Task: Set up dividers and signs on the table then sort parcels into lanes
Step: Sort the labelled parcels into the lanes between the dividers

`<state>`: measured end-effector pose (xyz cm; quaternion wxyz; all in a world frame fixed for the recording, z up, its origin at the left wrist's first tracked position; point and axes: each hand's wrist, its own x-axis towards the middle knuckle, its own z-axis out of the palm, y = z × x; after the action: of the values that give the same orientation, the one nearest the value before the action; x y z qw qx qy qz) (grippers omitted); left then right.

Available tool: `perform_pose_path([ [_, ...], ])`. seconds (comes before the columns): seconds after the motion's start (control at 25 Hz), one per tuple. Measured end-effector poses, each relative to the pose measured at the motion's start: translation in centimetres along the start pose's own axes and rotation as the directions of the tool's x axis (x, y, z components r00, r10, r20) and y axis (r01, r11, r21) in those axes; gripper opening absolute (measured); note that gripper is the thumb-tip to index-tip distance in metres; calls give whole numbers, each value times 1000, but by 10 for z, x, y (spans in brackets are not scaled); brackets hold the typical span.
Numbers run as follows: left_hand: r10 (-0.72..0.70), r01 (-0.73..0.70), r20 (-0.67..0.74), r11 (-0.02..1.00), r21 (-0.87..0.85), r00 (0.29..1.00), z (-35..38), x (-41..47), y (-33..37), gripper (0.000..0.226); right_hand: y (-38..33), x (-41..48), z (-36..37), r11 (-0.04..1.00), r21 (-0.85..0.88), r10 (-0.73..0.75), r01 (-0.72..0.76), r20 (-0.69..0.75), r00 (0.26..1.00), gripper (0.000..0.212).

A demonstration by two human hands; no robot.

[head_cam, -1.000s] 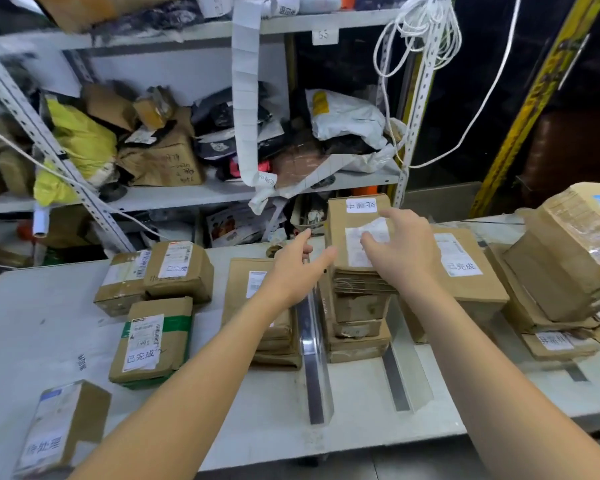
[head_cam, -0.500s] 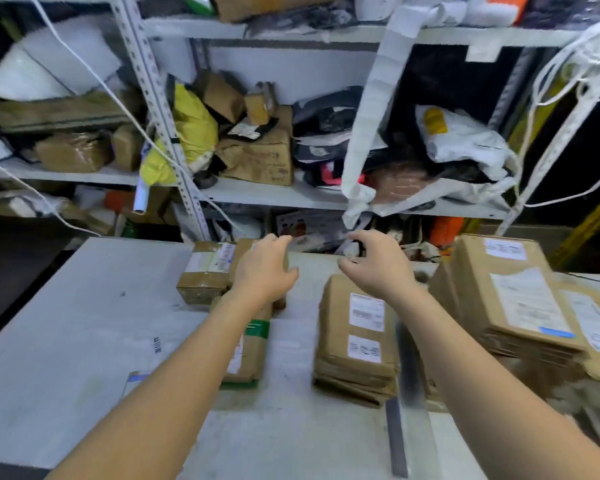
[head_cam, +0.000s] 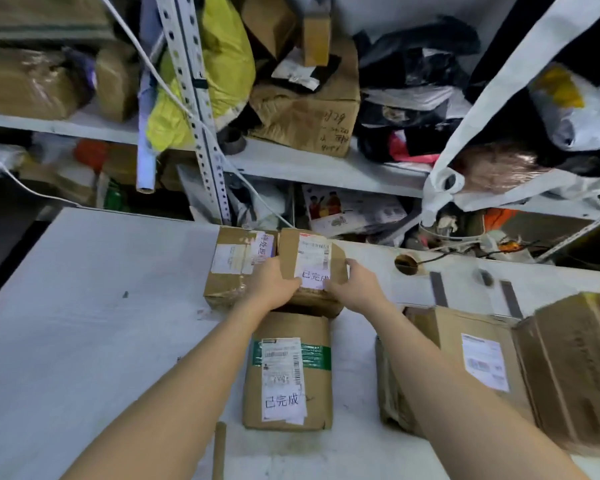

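Note:
A small cardboard parcel (head_cam: 310,252) with a white label sits near the far edge of the white table (head_cam: 84,306). My left hand (head_cam: 274,284) grips its left near corner and my right hand (head_cam: 355,289) grips its right near side. A second small box (head_cam: 234,268) touches it on the left. Nearer me lies a flat parcel (head_cam: 288,372) with a green band and a handwritten label. To the right stands a stack of larger flat parcels (head_cam: 482,362), partly hidden by my right forearm.
Metal shelving (head_cam: 208,140) packed with bags and boxes runs behind the table. A round cable hole (head_cam: 406,265) and two dark tape strips (head_cam: 439,289) mark the table's far right. A cardboard tube end (head_cam: 219,448) pokes up at the near edge.
My view swung left, away from the middle stacks. Both hands moved from the tall stack over to the small labelled parcel at the back and closed on it.

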<state>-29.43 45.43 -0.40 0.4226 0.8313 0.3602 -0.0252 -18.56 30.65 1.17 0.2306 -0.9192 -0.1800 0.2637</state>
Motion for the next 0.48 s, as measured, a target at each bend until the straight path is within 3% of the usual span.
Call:
perform_pose_path([
  [0.08, -19, 17, -38, 998, -55, 999, 13, 14, -5, 45, 5, 15, 13, 995, 62, 72, -73, 15, 997, 63],
  [0.32, -27, 32, -109, 999, 44, 994, 25, 23, -9, 54, 16, 31, 28, 960, 221, 174, -169, -7, 985, 51],
  [0.48, -5, 7, -132, 1000, 12, 991, 14, 18, -3, 61, 6, 24, 25, 955, 265, 149, -134, -39, 988, 45],
])
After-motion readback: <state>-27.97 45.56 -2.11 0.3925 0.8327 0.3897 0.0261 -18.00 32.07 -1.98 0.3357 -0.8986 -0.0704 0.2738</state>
